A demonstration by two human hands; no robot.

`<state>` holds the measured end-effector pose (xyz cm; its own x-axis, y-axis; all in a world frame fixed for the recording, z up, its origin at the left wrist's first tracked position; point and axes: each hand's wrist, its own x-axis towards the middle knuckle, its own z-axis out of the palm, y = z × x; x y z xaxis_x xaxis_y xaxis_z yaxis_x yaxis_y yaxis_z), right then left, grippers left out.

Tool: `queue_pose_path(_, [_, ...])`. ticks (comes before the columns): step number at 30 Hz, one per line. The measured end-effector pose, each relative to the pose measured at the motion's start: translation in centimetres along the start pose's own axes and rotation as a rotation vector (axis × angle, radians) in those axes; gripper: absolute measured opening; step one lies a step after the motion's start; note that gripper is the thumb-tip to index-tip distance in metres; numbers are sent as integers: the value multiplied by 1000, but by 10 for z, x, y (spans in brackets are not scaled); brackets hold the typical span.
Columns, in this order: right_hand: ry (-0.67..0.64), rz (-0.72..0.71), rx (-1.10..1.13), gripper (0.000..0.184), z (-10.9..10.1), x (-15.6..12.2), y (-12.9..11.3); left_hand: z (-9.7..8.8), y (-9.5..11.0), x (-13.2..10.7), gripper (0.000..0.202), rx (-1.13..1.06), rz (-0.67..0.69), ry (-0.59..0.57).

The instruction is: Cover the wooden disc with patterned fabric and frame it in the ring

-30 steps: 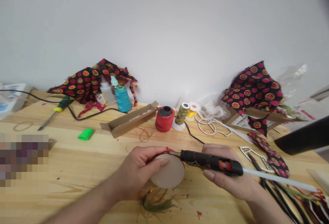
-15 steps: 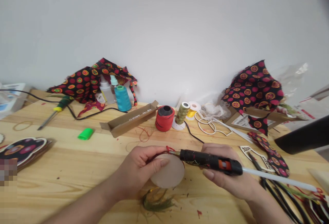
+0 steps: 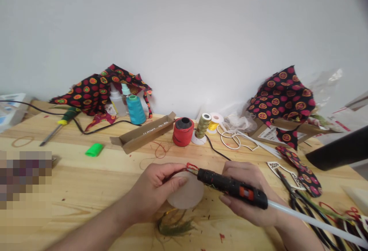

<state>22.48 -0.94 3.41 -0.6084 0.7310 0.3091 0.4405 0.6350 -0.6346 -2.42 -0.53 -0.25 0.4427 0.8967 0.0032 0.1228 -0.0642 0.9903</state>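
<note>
My left hand (image 3: pixel 156 191) pinches the upper left edge of a pale round disc (image 3: pixel 186 193), thumb on its face. A red cord loop (image 3: pixel 191 165) sticks up at the disc's top edge. Closed round a black hot glue gun (image 3: pixel 230 185) is my right hand (image 3: pixel 250 197); a long white glue stick (image 3: pixel 310 222) runs out of its back end. The gun's metal nozzle is at the disc's top edge, beside the cord. Whether it touches cannot be seen. Below the disc, a green thread tassel (image 3: pixel 175 226) lies on the table.
Black-handled scissors (image 3: pixel 297 197) lie to the right, near a patterned fabric piece (image 3: pixel 312 178). Behind my hands stand a red thread spool (image 3: pixel 183 132), a green spool (image 3: pixel 204 125) and an open cardboard box (image 3: pixel 143 134). A screwdriver (image 3: pixel 61 124) and a green cap (image 3: pixel 94 149) are at left.
The glue gun has shifted slightly left and its back end has tilted down, bringing the nozzle nearer the red cord. My left hand still holds the disc.
</note>
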Motion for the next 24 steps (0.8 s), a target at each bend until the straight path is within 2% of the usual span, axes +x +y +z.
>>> queue_pose_path(6, [-7, 28, 53, 23, 2, 1, 0, 1, -3, -2, 26, 1, -15, -19])
queue_pose_path(12, [102, 26, 255, 36, 6, -1, 0, 2, 0, -1, 25, -80, -82, -59])
queue_pose_path(17, [198, 2, 390, 43, -3, -3, -3, 3, 4, 0, 19, 0, -56, -31])
queue_pose_path(24, [16, 71, 235, 41, -14, 1, 0, -1, 1, -1, 22, -4, -54, 14])
